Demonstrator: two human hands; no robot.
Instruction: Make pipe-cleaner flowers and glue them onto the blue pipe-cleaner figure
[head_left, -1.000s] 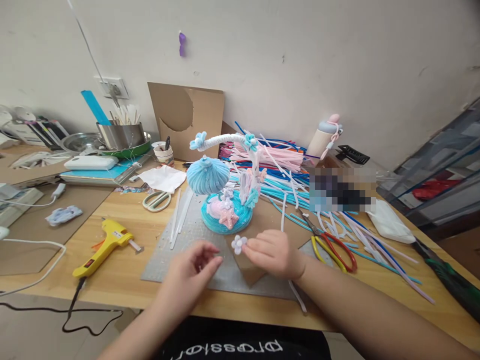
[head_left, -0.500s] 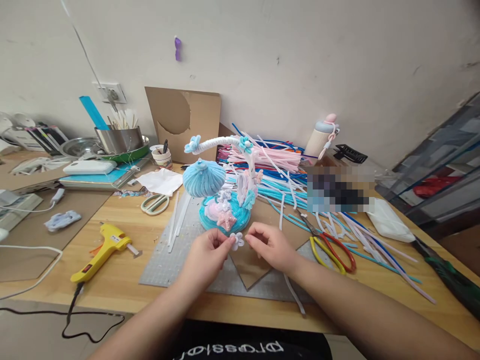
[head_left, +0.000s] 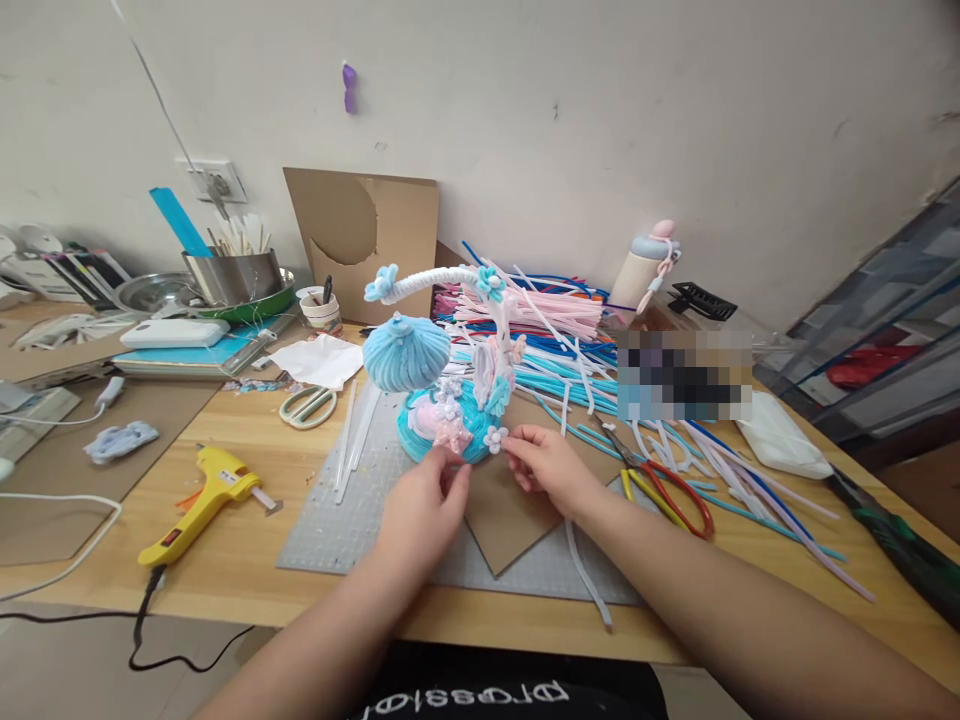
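Observation:
A pipe-cleaner lamp (head_left: 439, 435) stands before me, with a round turquoise base, a white arched stem and a pleated blue shade (head_left: 406, 352). My right hand (head_left: 549, 468) pinches a small pale lilac pipe-cleaner flower (head_left: 495, 439) at the base's right front edge. Whether the flower touches the base I cannot tell. At the front of the base, my left hand (head_left: 426, 505) has its fingers curled on the rim, just below a pink starfish (head_left: 452, 434). Its fingertips are partly hidden.
A yellow glue gun (head_left: 202, 505) lies on the left, beyond the grey cutting mat (head_left: 322, 530). Pliers with red and yellow handles (head_left: 667, 490) rest at right. Heaps of pipe cleaners (head_left: 525, 310) lie behind, near a bottle (head_left: 645, 270) and a cardboard sheet (head_left: 405, 230).
The flower has passed from between both hands to my right hand alone and moved up and right to the base. My left hand has let go of it and reached the base's front.

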